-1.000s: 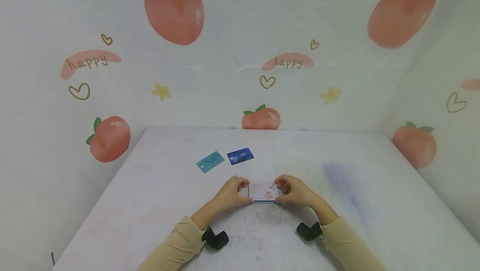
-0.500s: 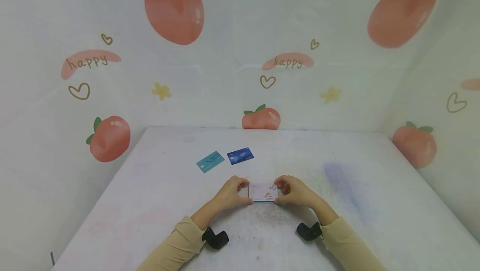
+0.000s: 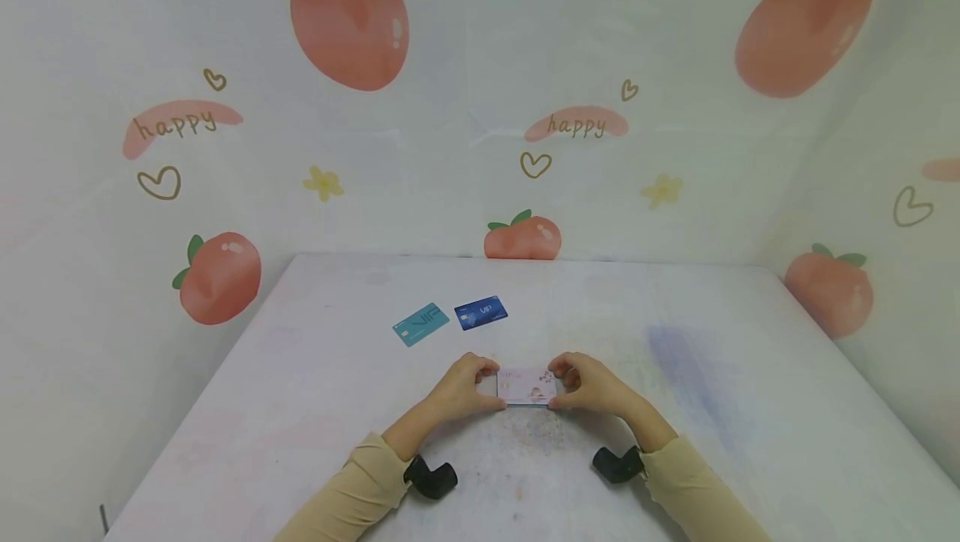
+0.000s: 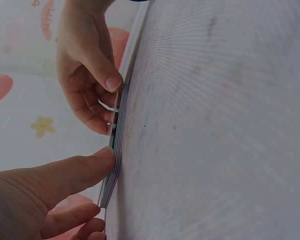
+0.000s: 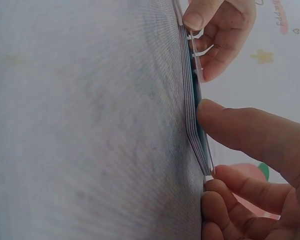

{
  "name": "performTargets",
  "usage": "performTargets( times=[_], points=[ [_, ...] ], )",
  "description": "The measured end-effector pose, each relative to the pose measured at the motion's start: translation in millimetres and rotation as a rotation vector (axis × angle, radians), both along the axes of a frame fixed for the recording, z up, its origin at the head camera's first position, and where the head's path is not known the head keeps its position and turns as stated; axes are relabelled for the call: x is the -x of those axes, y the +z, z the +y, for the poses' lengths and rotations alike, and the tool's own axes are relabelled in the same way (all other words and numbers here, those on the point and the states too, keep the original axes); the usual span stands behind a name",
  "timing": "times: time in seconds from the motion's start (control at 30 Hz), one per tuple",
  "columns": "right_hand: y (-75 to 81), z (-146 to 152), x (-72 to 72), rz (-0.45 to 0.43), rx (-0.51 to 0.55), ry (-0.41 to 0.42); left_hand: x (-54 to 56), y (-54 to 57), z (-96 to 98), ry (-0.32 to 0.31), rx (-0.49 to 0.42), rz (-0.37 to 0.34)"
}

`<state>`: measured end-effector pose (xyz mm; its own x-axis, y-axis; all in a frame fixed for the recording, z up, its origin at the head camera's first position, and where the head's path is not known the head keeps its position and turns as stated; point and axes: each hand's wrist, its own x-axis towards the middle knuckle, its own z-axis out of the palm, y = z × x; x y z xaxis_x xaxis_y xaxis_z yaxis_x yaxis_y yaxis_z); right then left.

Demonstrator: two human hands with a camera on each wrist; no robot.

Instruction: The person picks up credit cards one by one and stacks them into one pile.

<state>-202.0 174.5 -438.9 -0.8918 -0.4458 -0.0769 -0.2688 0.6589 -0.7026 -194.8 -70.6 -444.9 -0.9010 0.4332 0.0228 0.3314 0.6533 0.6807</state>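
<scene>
A pink VIP card (image 3: 525, 386) lies level between the two hands, over a stack of cards (image 5: 188, 100). My left hand (image 3: 459, 388) pinches the card's left end between thumb and fingers. At the opposite end my right hand (image 3: 592, 383) pinches it the same way. Both wrist views show a thin gap between the pink card and the stack, narrowing toward some edges. A teal top face of the stack shows through that gap. The stack rests on the table, and from the head view the pink card hides most of it.
A teal VIP card (image 3: 421, 324) and a dark blue VIP card (image 3: 481, 312) lie flat on the white table (image 3: 337, 409), farther back and left of the hands. Behind stands a white backdrop (image 3: 450, 175) printed with fruit.
The pink card has come down slightly, and the teal strip along its near edge has thinned to a narrow dark line. Both hands keep their grip and hardly move.
</scene>
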Motion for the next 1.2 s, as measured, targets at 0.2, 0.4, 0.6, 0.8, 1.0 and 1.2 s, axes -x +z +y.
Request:
performTargets(
  times=[0.2,0.4,0.6,0.8,1.0,1.2],
  points=[
    [0.0,0.2,-1.5,0.011,0.002,0.009,0.0,-0.5,0.0,-0.005,-0.008,0.006],
    [1.2,-0.2,-2.4,0.012,0.001,0.010,-0.9,-0.6,0.1,-0.005,-0.003,-0.001],
    [0.6,0.1,-2.3,0.017,-0.001,0.015,-1.9,1.6,0.1,-0.006,-0.012,-0.001],
    [-0.7,0.2,-1.4,0.029,-0.009,0.014,-2.3,2.5,0.1,-0.006,-0.018,0.003],
    [-0.6,0.0,-1.3,0.035,-0.013,0.017,-2.1,1.2,0.1,-0.007,-0.011,0.006],
    [-0.4,0.5,-1.9,0.038,-0.017,0.017,-2.2,2.2,-0.2,-0.022,0.006,0.035]
  ],
)
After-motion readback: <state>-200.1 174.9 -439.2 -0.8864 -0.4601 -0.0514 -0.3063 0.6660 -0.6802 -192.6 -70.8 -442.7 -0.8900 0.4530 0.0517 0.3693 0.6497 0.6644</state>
